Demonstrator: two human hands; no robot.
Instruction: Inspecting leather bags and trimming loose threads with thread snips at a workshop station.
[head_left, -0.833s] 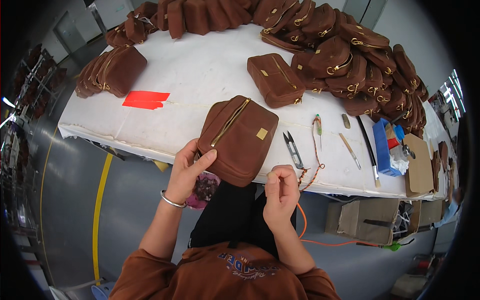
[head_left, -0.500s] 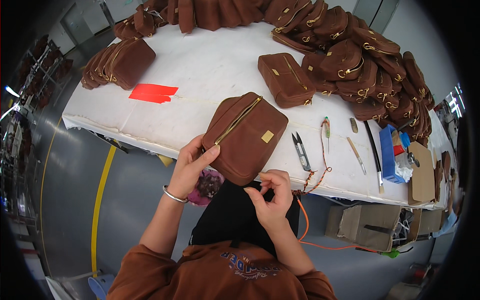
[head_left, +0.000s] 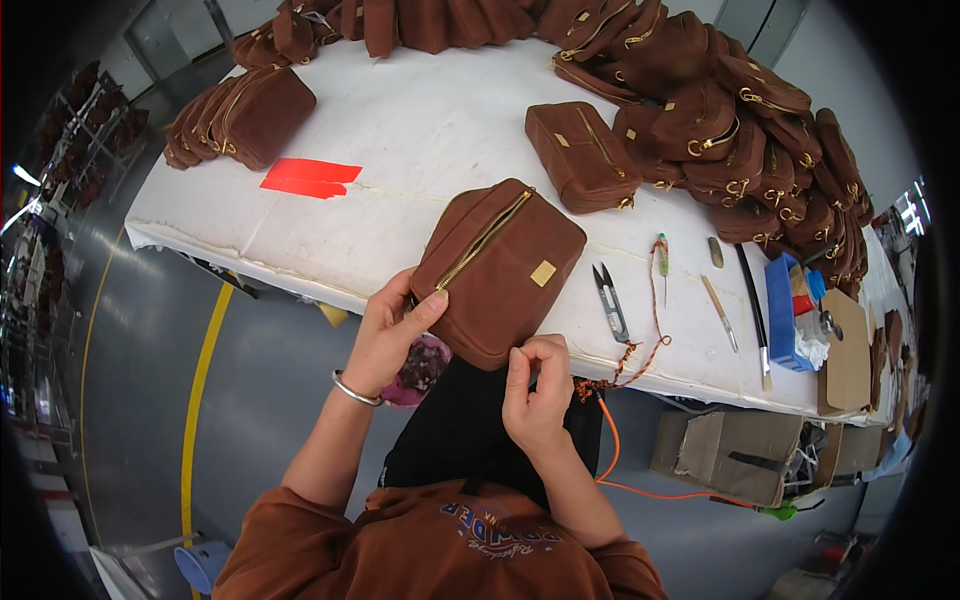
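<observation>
A brown leather zip pouch [head_left: 505, 275] with a gold zipper and a small gold plate rests tilted over the near edge of the table. Its left end is gripped by my left hand [head_left: 388, 325], thumb on top beside the zipper end and fingers underneath. Just below the pouch's lower right corner is my right hand [head_left: 537, 395], thumb and forefinger pinched together. Anything between those fingertips is too small to make out. Black-bladed thread snips [head_left: 610, 303] lie right of the pouch, beside an awl with a green-tipped handle [head_left: 662, 257] and a twisted cord [head_left: 655, 355].
Brown pouches are heaped at the right [head_left: 700, 120], with another row at the left [head_left: 250, 120]. Red tape [head_left: 312, 178] marks the white tabletop [head_left: 390, 130]. Brushes [head_left: 755, 310] and a blue bin [head_left: 785, 315] stand right. A cardboard box [head_left: 735, 455] sits below.
My right thumb and forefinger have closed together and risen toward the pouch's lower right corner. The left hand keeps its hold on the pouch. The whole view has shifted slightly.
</observation>
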